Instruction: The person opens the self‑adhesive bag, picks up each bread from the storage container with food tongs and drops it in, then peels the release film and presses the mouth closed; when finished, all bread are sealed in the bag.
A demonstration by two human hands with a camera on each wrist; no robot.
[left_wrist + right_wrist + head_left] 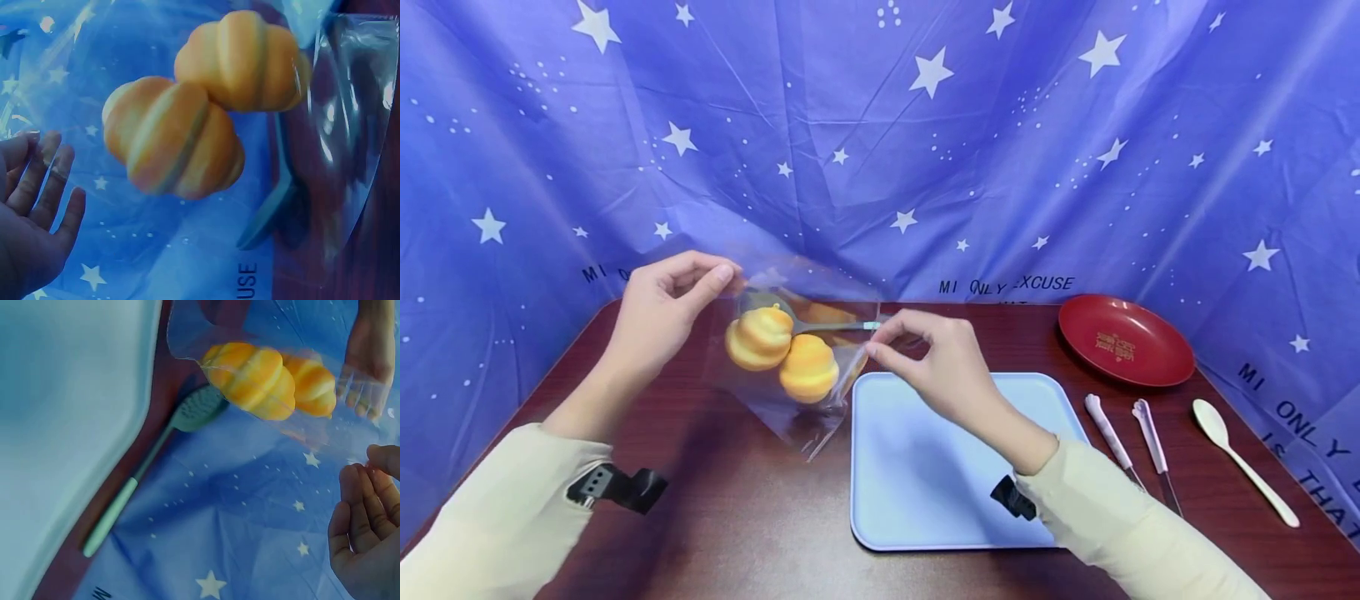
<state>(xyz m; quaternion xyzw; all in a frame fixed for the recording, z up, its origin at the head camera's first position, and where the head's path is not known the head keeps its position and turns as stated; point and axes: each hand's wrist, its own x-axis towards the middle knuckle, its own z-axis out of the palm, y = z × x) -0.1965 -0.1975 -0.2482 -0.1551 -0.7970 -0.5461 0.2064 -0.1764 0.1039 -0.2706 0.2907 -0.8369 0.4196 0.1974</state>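
Note:
A clear plastic bag (805, 429) hangs above the table between both hands. Two plump, ribbed yellow-orange pieces lie inside, shaped like small pumpkins or buns: one on the left (758, 337), one lower right (808, 368). My left hand (662, 304) pinches the bag's upper left edge between thumb and fingers. At its upper right edge, my right hand (936, 358) pinches the film with thumb and fingertips. Behind the bag lies a dark slotted spoon (200, 409) with a mint-green handle, seen whole in the right wrist view.
A light blue tray (925, 525) lies under the right forearm. To its right are two utensils with pale handles (1108, 429), partly hidden by the sleeve, and a cream spoon (1243, 462). A red oval plate (1150, 358) stands at the back right. A starry blue cloth (850, 108) hangs behind.

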